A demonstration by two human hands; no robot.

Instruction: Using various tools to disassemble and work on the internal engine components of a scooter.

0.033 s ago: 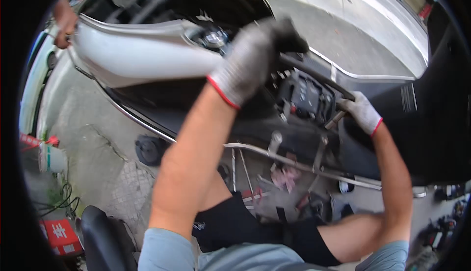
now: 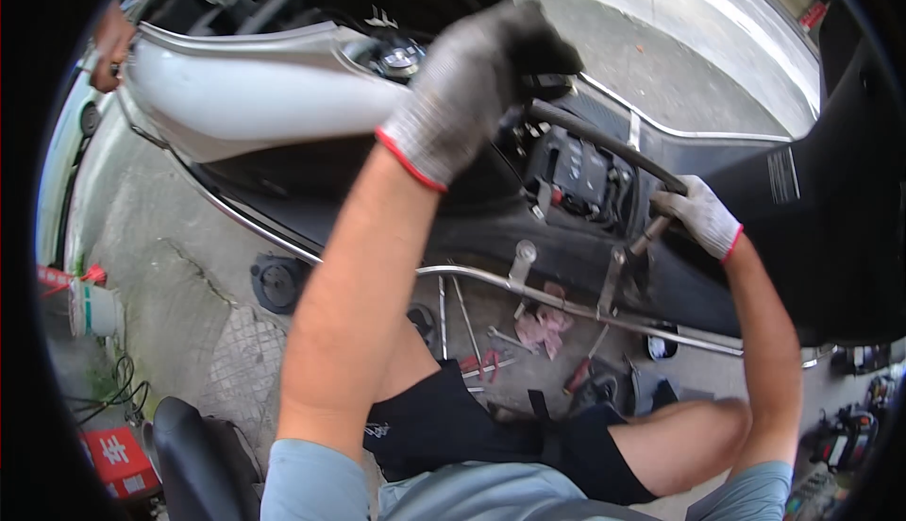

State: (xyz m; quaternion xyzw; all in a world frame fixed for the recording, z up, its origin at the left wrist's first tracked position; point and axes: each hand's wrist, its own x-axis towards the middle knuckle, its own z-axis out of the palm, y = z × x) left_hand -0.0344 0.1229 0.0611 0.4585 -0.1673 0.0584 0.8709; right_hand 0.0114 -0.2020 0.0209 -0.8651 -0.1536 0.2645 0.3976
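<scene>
A scooter with a white side panel (image 2: 255, 92) and black floorboard lies across the view. My left hand (image 2: 462, 87), in a grey glove with dark fingers, is closed at the left end of a long dark wrench handle (image 2: 609, 146); the fingers partly hide that end. My right hand (image 2: 700, 214), also gloved, wraps round the handle's other end. From there a metal socket shaft (image 2: 649, 235) slants down to a bracket (image 2: 613, 280) on the side rail. Behind the handle, a black engine-bay part (image 2: 574, 174) shows through an opening in the floorboard.
Another person's hand (image 2: 111, 47) touches the panel's far-left end. A bent metal rail (image 2: 453, 271) runs along the near side. Wrenches, a pink rag (image 2: 545, 329) and a round black part (image 2: 276, 282) lie on the ground. A black seat (image 2: 193, 450) stands lower left.
The whole scene has shifted slightly left and up in view, and the picture is sharper. Both my hands keep nearly the same places on the wrench.
</scene>
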